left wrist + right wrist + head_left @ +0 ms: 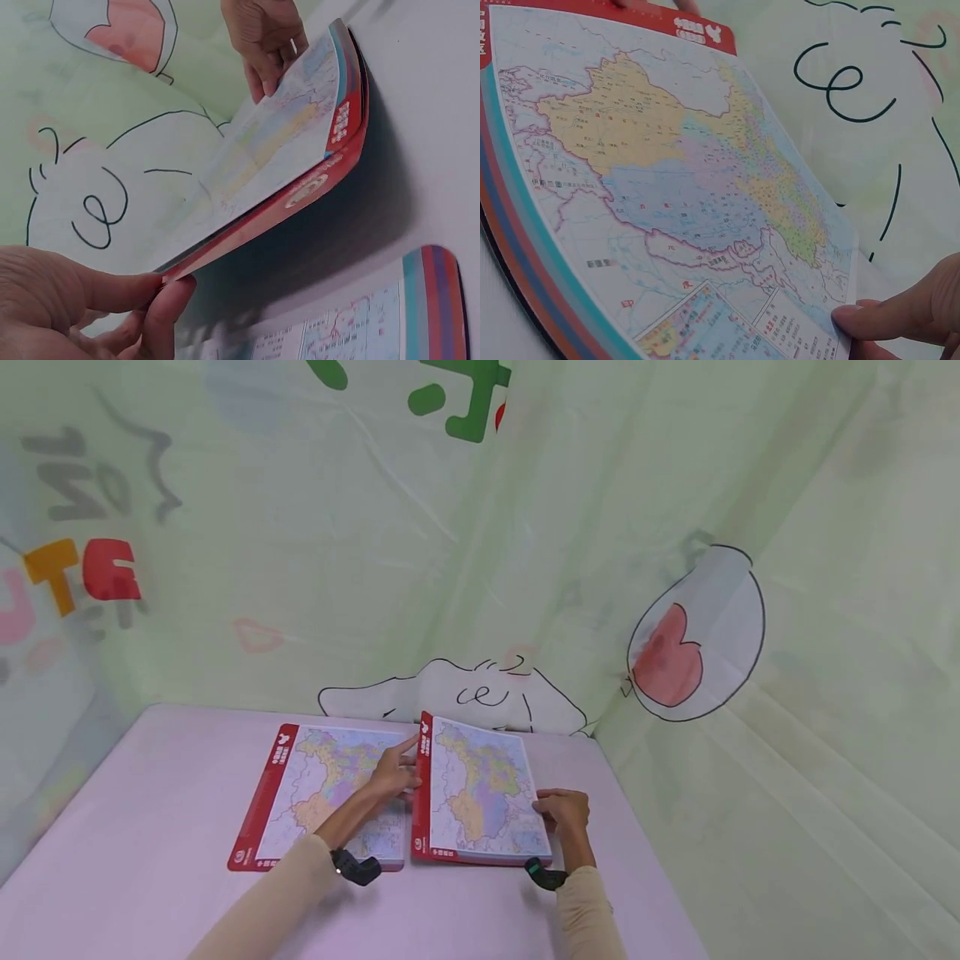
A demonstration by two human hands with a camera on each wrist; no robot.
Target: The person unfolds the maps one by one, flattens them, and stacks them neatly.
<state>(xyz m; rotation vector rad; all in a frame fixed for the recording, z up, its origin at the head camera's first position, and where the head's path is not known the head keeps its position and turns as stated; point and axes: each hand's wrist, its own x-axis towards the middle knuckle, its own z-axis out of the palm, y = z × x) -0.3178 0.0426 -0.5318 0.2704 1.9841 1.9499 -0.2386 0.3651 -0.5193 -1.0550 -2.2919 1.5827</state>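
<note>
One flat map (315,768): lying face-up on the pale lilac table (157,793), a red band running down its left side.
Raised map (480,785): tilting just right of the flat map, its red edge rising off the tabletop and a shadow falling beneath; how far the opposite edge is standing off the table, the views are not making clear.
Left hand (397,772): pinching that red edge between thumb and fingers, the grip hovering by the flat map's right margin.
Right hand (564,810): gripping the raised map's opposite edge, on the side farther from the flat map, thumb pressing on top and fingers tucking underneath.
Span between hands: the raised map is reaching rightward from the left grip to the right one, its long axis apparently running along the red edge, away from the person and roughly alongside the flat map.
Nearer hand: the left is sitting closer to the flat map; both are touching the raised map.
Backdrop: a drawing-covered drape (360,543) is hanging beyond the flat map.
</note>
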